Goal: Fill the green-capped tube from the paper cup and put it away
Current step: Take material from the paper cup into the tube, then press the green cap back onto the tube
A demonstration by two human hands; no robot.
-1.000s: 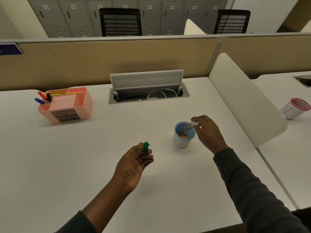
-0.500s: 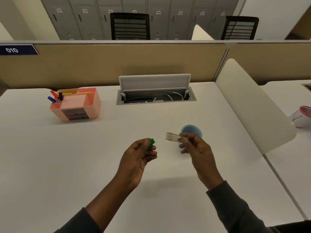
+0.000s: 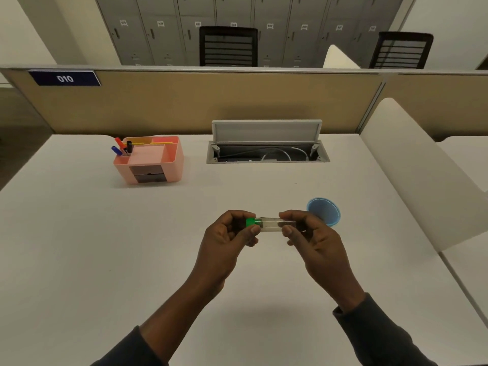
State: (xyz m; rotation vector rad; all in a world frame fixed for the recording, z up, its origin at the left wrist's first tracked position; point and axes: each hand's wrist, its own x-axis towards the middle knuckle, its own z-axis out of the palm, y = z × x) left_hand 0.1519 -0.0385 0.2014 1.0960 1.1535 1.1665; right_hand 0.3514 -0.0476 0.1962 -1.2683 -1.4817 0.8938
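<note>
A clear plastic tube lies level between both hands above the middle of the white desk. My right hand pinches its right end. My left hand grips the green cap, which sits at the tube's left end. What is inside the tube cannot be made out. The blue-rimmed paper cup stands on the desk just behind and to the right of my right hand, partly hidden by it.
A pink desk organiser with pens stands at the back left. An open cable tray is set into the desk at the back centre. A white divider panel runs along the right side. A beige partition closes the far edge.
My right hand drew the tube out of the cup and brought it left. My left hand carried the green cap right, and cap and tube now meet between the hands.
</note>
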